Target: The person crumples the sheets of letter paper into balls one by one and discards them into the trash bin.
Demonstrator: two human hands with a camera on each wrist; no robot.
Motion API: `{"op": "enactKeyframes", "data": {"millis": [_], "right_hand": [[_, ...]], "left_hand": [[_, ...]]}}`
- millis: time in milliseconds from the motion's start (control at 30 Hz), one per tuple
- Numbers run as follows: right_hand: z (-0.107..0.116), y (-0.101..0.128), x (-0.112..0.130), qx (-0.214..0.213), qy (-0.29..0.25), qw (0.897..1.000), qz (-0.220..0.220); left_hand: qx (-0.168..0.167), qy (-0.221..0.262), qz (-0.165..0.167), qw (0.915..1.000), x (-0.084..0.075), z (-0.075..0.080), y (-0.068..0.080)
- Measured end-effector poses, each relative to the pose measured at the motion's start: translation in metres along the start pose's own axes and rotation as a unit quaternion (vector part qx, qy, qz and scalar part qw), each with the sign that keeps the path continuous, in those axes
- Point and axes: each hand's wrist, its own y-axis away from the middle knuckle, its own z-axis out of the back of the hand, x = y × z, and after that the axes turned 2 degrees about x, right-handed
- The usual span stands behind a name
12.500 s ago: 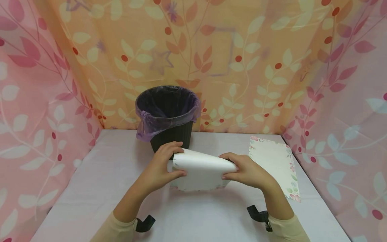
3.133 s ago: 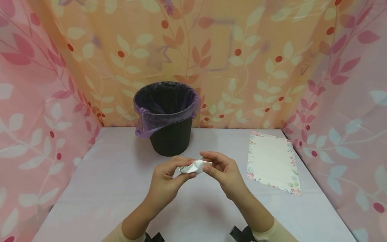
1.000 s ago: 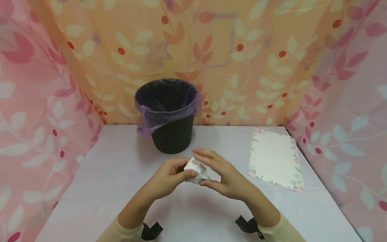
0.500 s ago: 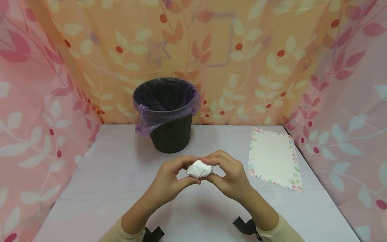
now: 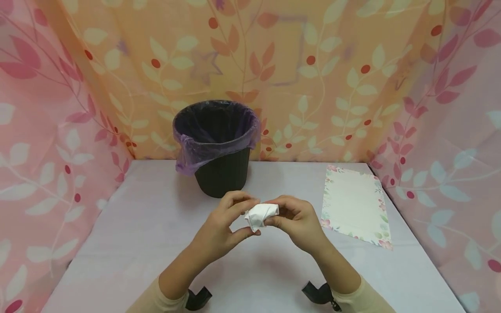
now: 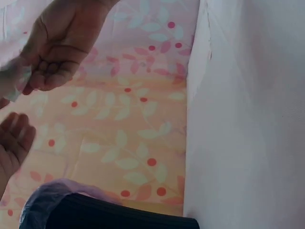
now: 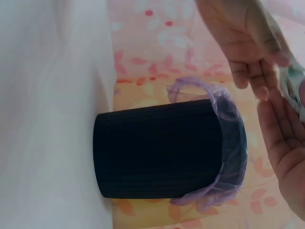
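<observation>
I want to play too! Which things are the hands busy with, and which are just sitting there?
Busy with:
- crumpled paper ball, pinched between the left hand and the right hand

Just sitting there:
- flowered sheet of paper, flat on the table to the right
- black bin with its purple bag, beyond the hands; nobody touches it

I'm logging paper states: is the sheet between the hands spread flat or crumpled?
Crumpled. The white paper is a small wrinkled wad pinched between the left hand and right hand, above the table.
</observation>
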Motion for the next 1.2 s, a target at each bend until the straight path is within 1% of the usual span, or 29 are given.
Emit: {"op": "enactKeyframes", "data": {"millis": [67,133,200,267,333,433,533,733,833,900,933,967,1000,1033,1067,1100,1133,1167,1200], "right_hand": [[0.001,0.001,0.003,0.009,-0.019,1.0,-0.017],[0.002,0.001,0.005,0.019,-0.031,0.999,-0.016],[0.003,0.0,0.007,0.02,-0.035,0.999,-0.014],[0.004,0.0,0.008,0.02,-0.037,0.999,-0.014],[0.003,-0.001,0.009,0.019,-0.035,0.999,-0.019],[0.0,-0.001,0.008,0.015,-0.031,0.999,-0.03],[-0.005,0.0,0.006,0.004,-0.04,0.998,-0.047],[-0.013,0.0,0.003,-0.023,-0.061,0.995,-0.078],[-0.014,0.0,0.003,-0.029,-0.044,0.994,-0.096],[-0.013,-0.001,0.004,-0.029,-0.012,0.994,-0.105],[-0.013,-0.001,0.004,-0.03,0.015,0.995,-0.097],[-0.013,-0.001,0.004,-0.028,0.048,0.995,-0.08],[-0.013,-0.002,0.003,-0.024,0.085,0.995,-0.054],[-0.014,-0.003,0.003,-0.02,0.119,0.993,-0.018],[-0.014,-0.003,0.001,-0.015,0.157,0.987,0.022],[-0.015,-0.004,0.0,-0.013,0.197,0.978,0.068],[-0.016,-0.005,-0.002,-0.01,0.228,0.967,0.115],[-0.016,-0.005,-0.003,-0.008,0.253,0.956,0.151],[-0.017,-0.006,-0.004,-0.007,0.269,0.946,0.179]], "left_hand": [[0.008,0.031,-0.012,0.9994,0.0,0.002,-0.001],[0.013,0.052,-0.027,0.9982,-0.002,0.003,-0.002],[0.02,0.061,-0.038,0.9972,-0.004,0.005,-0.003],[0.013,0.057,-0.04,0.9975,-0.007,0.005,-0.003],[-0.006,0.048,-0.037,0.9982,-0.009,0.003,-0.002],[-0.046,0.027,-0.03,0.9981,-0.01,-0.002,-0.001],[-0.084,0.022,-0.023,0.996,-0.01,-0.008,0.0],[-0.138,0.015,-0.022,0.99,-0.003,-0.018,0.003],[-0.154,0.022,-0.007,0.9878,0.003,-0.021,0.004],[-0.154,0.041,0.011,0.9872,0.007,-0.022,0.004],[-0.15,0.063,0.028,0.9862,0.008,-0.022,0.004],[-0.143,0.088,0.057,0.9841,0.009,-0.022,0.004],[-0.133,0.121,0.094,0.9792,0.009,-0.021,0.004],[-0.122,0.158,0.136,0.9703,0.009,-0.019,0.005],[-0.112,0.204,0.18,0.9557,0.009,-0.017,0.005],[-0.102,0.254,0.226,0.9349,0.008,-0.016,0.005],[-0.096,0.304,0.268,0.9089,0.007,-0.014,0.004],[-0.09,0.345,0.303,0.8837,0.007,-0.012,0.004],[-0.084,0.381,0.328,0.86,0.006,-0.011,0.003]]}}
